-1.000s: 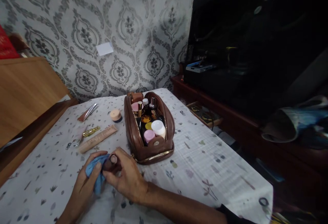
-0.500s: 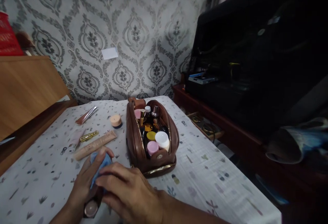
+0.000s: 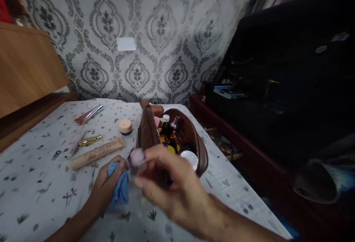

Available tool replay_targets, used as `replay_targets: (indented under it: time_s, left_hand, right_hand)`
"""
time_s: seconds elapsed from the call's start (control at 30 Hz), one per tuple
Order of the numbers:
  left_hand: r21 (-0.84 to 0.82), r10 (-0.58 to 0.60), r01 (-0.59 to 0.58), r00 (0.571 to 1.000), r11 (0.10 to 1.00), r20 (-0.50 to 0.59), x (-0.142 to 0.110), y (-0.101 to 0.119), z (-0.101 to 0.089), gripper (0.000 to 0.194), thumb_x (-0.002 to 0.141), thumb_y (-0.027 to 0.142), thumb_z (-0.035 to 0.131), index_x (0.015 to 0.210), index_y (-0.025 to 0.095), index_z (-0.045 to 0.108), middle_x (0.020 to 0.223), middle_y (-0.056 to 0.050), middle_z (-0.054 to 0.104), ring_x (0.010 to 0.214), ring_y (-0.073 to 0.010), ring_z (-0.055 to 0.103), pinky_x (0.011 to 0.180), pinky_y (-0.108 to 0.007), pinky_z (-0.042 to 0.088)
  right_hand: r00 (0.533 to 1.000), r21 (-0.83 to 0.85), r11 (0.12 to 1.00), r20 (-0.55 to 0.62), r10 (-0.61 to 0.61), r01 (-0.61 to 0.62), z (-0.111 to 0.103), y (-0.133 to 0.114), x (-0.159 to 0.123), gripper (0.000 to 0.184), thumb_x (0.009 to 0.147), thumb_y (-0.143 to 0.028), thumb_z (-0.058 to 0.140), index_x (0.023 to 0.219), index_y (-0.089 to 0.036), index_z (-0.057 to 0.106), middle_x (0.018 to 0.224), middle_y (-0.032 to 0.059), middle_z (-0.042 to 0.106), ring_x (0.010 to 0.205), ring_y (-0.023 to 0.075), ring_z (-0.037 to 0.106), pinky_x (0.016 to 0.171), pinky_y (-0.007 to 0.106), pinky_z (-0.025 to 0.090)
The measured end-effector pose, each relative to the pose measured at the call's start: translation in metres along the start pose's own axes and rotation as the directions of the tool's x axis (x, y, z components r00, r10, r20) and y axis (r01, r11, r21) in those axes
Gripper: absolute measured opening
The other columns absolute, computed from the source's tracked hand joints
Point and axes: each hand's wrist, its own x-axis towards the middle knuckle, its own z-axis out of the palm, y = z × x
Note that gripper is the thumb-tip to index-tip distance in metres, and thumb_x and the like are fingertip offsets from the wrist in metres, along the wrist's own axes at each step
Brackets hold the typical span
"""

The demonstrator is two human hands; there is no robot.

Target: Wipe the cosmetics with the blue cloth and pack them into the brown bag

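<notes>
- Gripping of the blue cloth (image 3: 120, 186) is done by the left hand (image 3: 105, 183), with the thumb laid over the folds.
- A small item (image 3: 137, 158) with a round, pinkish end is pinched between the thumb and fingers of the right hand (image 3: 183, 194); its details are blurred.
- The hands are held close together but apart. Whether the item is touched by the left fingertips cannot be told.
- The item is located above the tablecloth (image 3: 41, 175), just beside the cloth, at the near left side of the bag (image 3: 149, 129).
- The brown bag is stood open on the tablecloth; its near part is partly covered by the right hand.
- Inside the bag, a white lid (image 3: 189, 159), a yellow lid (image 3: 171, 149), a white cap (image 3: 166, 118) and a silvery cap (image 3: 176, 122) are seen.
- Left of the bag, a jar (image 3: 125, 126) with a peach lid and dark base is set upright.
- Farther left, a beige tube (image 3: 98, 153), a gold vial (image 3: 90, 140), a pale tube (image 3: 74, 142) and a brown tube (image 3: 88, 115) are laid flat.
- A patterned wall (image 3: 161, 31) is seen behind; at the right, a dark television (image 3: 291, 50) is supported on a red-brown stand (image 3: 222, 123).
</notes>
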Motion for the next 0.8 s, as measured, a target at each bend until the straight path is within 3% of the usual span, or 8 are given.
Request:
replay_targets:
  time_s: [0.13, 0.27, 0.37, 0.53, 0.7, 0.8]
  left_hand:
    - [-0.083, -0.035, 0.041, 0.997, 0.996, 0.066, 0.001, -0.014, 0.004, 0.057, 0.083, 0.074, 0.049, 0.069, 0.02, 0.052, 0.057, 0.005, 0.039, 0.052, -0.0116, 0.039, 0.048, -0.022, 0.037]
    - [-0.064, 0.017, -0.011, 0.994, 0.998, 0.106, -0.001, -0.015, 0.003, 0.051, 0.088, 0.067, 0.049, 0.071, 0.019, 0.054, 0.06, 0.005, 0.041, 0.054, -0.0117, 0.042, 0.052, -0.021, 0.038]
    - [-0.06, 0.033, -0.026, 0.992, 0.998, 0.125, -0.001, -0.014, 0.002, 0.049, 0.089, 0.065, 0.048, 0.071, 0.02, 0.053, 0.062, 0.004, 0.042, 0.055, -0.0123, 0.043, 0.053, -0.022, 0.039]
    - [-0.034, 0.036, -0.03, 0.982, 0.999, 0.184, -0.002, -0.014, 0.001, 0.049, 0.089, 0.066, 0.047, 0.072, 0.02, 0.052, 0.059, 0.005, 0.04, 0.055, -0.0131, 0.042, 0.054, -0.023, 0.039]
    - [-0.016, 0.047, -0.044, 0.972, 0.999, 0.231, -0.004, -0.017, 0.002, 0.047, 0.09, 0.065, 0.047, 0.073, 0.021, 0.051, 0.062, 0.004, 0.041, 0.06, -0.0146, 0.045, 0.056, -0.023, 0.039]
    - [0.006, 0.05, -0.053, 0.965, 0.999, 0.259, -0.004, -0.017, 0.002, 0.047, 0.091, 0.065, 0.045, 0.075, 0.022, 0.051, 0.061, 0.005, 0.04, 0.058, -0.0143, 0.044, 0.056, -0.023, 0.038]
  right_hand:
    - [0.983, -0.041, 0.989, -0.124, 0.139, -0.145, -0.032, 0.0, 0.027, 0.012, 0.086, -0.026, 0.069, 0.089, -0.023, 0.057, 0.078, -0.0026, 0.064, 0.067, 0.012, 0.061, 0.061, 0.023, 0.052]
    - [0.966, -0.313, 0.917, -0.148, 0.211, -0.248, -0.065, 0.014, 0.049, 0.011, 0.083, -0.028, 0.066, 0.087, -0.02, 0.06, 0.083, 0.0015, 0.069, 0.073, 0.0158, 0.064, 0.066, 0.027, 0.053]
    - [0.947, -0.569, 0.757, -0.173, 0.272, -0.321, -0.085, 0.025, 0.058, 0.013, 0.083, -0.024, 0.065, 0.094, -0.018, 0.06, 0.079, 0.0006, 0.07, 0.07, 0.0154, 0.065, 0.063, 0.025, 0.049]
    - [0.892, -0.827, 0.402, -0.235, 0.387, -0.392, -0.093, 0.034, 0.067, 0.044, 0.086, -0.023, 0.065, 0.124, -0.016, 0.045, 0.086, 0.0025, 0.073, 0.078, 0.0191, 0.069, 0.065, 0.025, 0.044]
    - [0.864, -0.974, 0.078, -0.152, 0.48, -0.215, -0.077, 0.028, 0.072, 0.035, 0.094, -0.026, 0.054, 0.127, -0.019, 0.044, 0.102, 0.0096, 0.074, 0.094, 0.0278, 0.071, 0.067, 0.03, 0.043]
    - [0.836, -0.995, -0.039, -0.098, 0.539, -0.092, -0.071, 0.022, 0.075, 0.038, 0.094, -0.024, 0.051, 0.131, -0.018, 0.045, 0.105, 0.0138, 0.073, 0.098, 0.0302, 0.07, 0.07, 0.032, 0.045]
